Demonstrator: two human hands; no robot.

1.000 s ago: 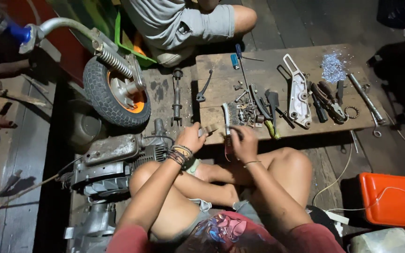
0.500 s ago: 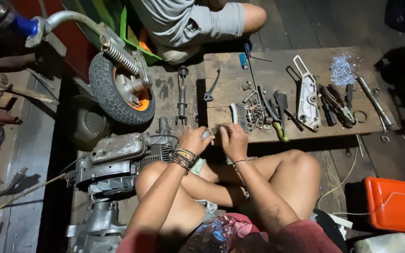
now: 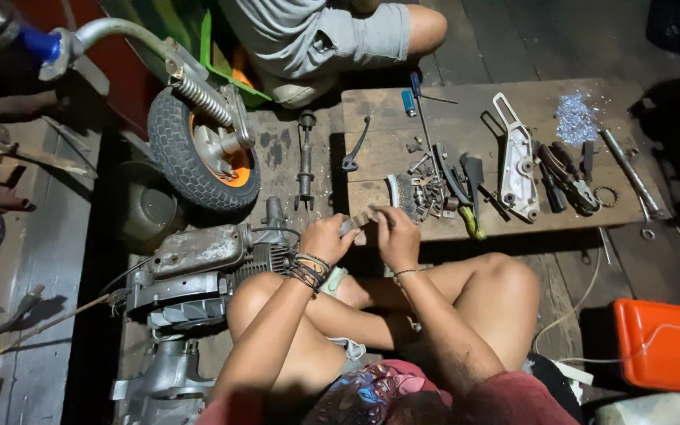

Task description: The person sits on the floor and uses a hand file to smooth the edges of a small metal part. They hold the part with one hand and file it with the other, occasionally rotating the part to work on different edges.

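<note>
I sit cross-legged on a wooden floor. My left hand (image 3: 326, 238), with bracelets at the wrist, and my right hand (image 3: 397, 234) meet just in front of my knees and together grip a small grey metal part (image 3: 360, 219). The part is mostly hidden by my fingers. Right beyond my hands a pile of small bolts and nuts (image 3: 426, 193) lies on a low wooden board (image 3: 466, 102). To my left stands a greasy engine block (image 3: 198, 271).
The board carries pliers (image 3: 568, 169), a white metal bracket (image 3: 517, 161), screwdrivers, a wrench and a shiny bag of bits (image 3: 576, 118). A small wheel with an orange hub (image 3: 202, 157) stands at left. Another person sits across the board. An orange case (image 3: 667, 346) is at right.
The view shifted slightly left and down. My hands stay together on the small part, working it a little closer to my knees.
</note>
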